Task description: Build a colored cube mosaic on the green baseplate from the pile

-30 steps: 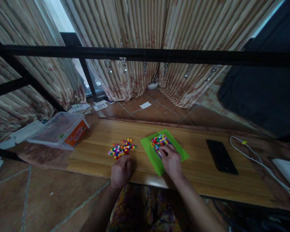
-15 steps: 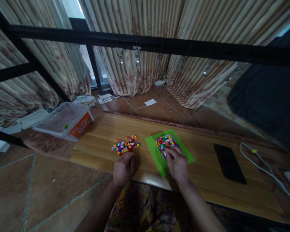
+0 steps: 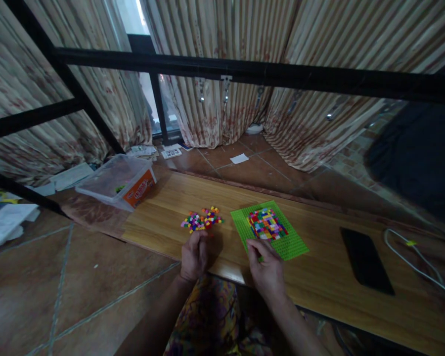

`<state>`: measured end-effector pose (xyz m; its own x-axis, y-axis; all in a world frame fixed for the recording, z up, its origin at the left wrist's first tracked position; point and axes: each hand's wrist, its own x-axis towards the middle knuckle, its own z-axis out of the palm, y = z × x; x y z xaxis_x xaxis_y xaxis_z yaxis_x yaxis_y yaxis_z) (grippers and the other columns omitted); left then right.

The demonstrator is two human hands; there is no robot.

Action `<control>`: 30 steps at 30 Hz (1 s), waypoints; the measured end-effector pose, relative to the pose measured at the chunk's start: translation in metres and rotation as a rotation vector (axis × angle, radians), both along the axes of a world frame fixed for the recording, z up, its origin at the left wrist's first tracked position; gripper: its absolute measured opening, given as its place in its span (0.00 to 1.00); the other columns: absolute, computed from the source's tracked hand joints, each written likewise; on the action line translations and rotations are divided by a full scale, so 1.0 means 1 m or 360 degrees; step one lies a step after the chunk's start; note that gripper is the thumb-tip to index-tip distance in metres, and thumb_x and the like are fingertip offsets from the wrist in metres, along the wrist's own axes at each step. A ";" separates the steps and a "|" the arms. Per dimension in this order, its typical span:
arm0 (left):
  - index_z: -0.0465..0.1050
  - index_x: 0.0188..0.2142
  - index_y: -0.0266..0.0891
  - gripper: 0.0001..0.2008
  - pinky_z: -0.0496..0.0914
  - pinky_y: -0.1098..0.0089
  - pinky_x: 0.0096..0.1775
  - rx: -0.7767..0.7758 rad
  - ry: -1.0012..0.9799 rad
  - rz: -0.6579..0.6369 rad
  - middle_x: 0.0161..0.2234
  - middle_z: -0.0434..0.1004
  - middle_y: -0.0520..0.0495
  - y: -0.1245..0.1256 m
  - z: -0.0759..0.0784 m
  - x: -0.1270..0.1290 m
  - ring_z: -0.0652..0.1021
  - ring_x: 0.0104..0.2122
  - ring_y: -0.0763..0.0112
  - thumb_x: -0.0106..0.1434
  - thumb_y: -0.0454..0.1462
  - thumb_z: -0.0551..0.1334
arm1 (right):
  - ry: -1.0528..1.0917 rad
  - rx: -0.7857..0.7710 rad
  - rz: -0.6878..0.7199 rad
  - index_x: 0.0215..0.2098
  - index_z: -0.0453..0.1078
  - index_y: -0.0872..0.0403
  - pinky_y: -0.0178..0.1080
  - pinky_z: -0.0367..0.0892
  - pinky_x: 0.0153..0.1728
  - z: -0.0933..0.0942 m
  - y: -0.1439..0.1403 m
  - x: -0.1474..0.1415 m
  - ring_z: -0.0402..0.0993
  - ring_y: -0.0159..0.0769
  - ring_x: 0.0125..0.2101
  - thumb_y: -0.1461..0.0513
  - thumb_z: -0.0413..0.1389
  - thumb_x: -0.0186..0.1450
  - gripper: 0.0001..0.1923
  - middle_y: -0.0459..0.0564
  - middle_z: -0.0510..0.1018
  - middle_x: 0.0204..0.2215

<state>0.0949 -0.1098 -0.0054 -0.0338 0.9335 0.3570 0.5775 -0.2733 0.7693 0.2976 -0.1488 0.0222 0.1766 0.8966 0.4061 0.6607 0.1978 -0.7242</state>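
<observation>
A green studded baseplate (image 3: 295, 247) lies on the wooden board, with a packed block of multicoloured toy bricks (image 3: 267, 223) built on it. Left of the plate is a loose pile of small coloured bricks (image 3: 198, 221). At the near side of this pile rests my left hand (image 3: 194, 256), its fingers curled closed; whatever they may hold is hidden. My right hand (image 3: 266, 267) hovers at the plate's near edge, just short of the built bricks. Its thumb and fingertips are bent close together, and I cannot make out anything between them.
A clear plastic box (image 3: 113, 180) with an orange label stands at the board's left end. On the right lie a black phone-like slab (image 3: 366, 260) and a white cable (image 3: 417, 257). A black metal rail (image 3: 244, 66) crosses in front of striped curtains.
My right hand has drawn back from the built bricks toward the plate's near edge, uncovering them. My left hand stays closed by the pile. The whole view has shifted slightly.
</observation>
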 end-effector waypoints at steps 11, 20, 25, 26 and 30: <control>0.66 0.38 0.41 0.11 0.69 0.72 0.37 0.0009 -0.0085 0.0074 0.31 0.71 0.50 -0.002 0.009 0.002 0.74 0.32 0.72 0.69 0.39 0.47 | -0.0408 -0.0327 0.0331 0.45 0.73 0.52 0.41 0.69 0.43 -0.001 0.043 -0.075 0.75 0.42 0.42 0.64 0.52 0.67 0.10 0.54 0.77 0.40; 0.67 0.40 0.40 0.08 0.70 0.74 0.35 0.0154 0.0062 0.0029 0.32 0.75 0.49 0.003 -0.002 -0.001 0.77 0.32 0.73 0.67 0.36 0.50 | -0.0023 -0.0169 0.0229 0.38 0.76 0.51 0.37 0.69 0.42 -0.005 0.018 -0.047 0.75 0.36 0.38 0.63 0.52 0.68 0.10 0.49 0.78 0.36; 0.67 0.41 0.40 0.07 0.71 0.75 0.35 0.0202 0.0155 -0.0012 0.32 0.77 0.49 0.005 -0.005 -0.001 0.78 0.31 0.74 0.67 0.35 0.52 | 0.0273 -0.0144 0.0020 0.37 0.77 0.50 0.36 0.70 0.39 -0.010 -0.004 -0.012 0.77 0.35 0.36 0.60 0.54 0.66 0.08 0.48 0.80 0.34; 0.67 0.41 0.40 0.07 0.71 0.75 0.34 0.0210 0.0167 -0.0018 0.32 0.77 0.49 0.005 -0.005 -0.001 0.78 0.31 0.73 0.67 0.35 0.52 | 0.0291 -0.0151 -0.0029 0.36 0.77 0.49 0.36 0.70 0.38 -0.010 -0.006 -0.006 0.77 0.35 0.35 0.59 0.55 0.66 0.08 0.47 0.81 0.34; 0.67 0.40 0.40 0.07 0.71 0.75 0.34 0.0278 0.0203 -0.0025 0.31 0.77 0.50 0.005 -0.003 0.000 0.78 0.30 0.74 0.66 0.34 0.52 | 0.0298 -0.0113 -0.0161 0.36 0.77 0.50 0.36 0.70 0.36 -0.008 -0.002 0.012 0.77 0.36 0.34 0.58 0.55 0.65 0.08 0.48 0.81 0.35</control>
<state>0.0945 -0.1047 -0.0083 0.0363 0.8572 0.5137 0.6618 -0.4058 0.6304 0.3099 -0.1508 0.0143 0.3335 0.8957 0.2942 0.5273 0.0814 -0.8458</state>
